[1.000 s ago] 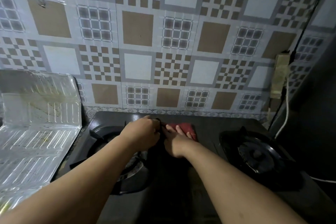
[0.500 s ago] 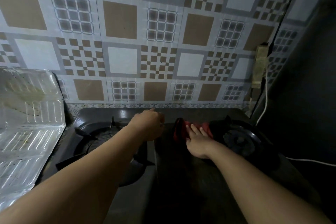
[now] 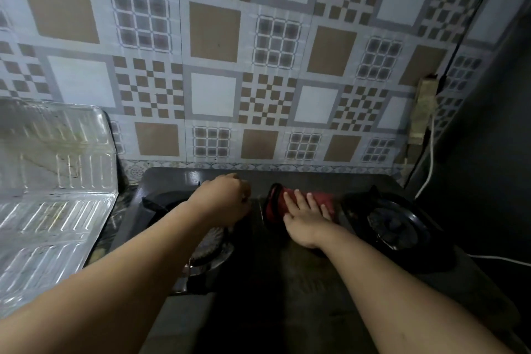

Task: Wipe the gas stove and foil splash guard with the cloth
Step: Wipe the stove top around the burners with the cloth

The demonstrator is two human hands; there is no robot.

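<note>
The black gas stove fills the lower middle, with one burner on each side. My right hand lies flat, fingers spread, pressing the red cloth onto the stove top between the burners, close to the right burner. My left hand is curled into a fist at the right rim of the left burner, apparently gripping its dark pan support. The foil splash guard stands folded at the left of the stove, apart from both hands.
A patterned tiled wall rises directly behind the stove. At the right, a white cable hangs from a wall socket beside a dark surface. Another stretch of white cable lies to the right of the stove.
My right hand has slid the red cloth rightward, away from my left hand and toward the right burner. My left hand stays at the left burner's rim.
</note>
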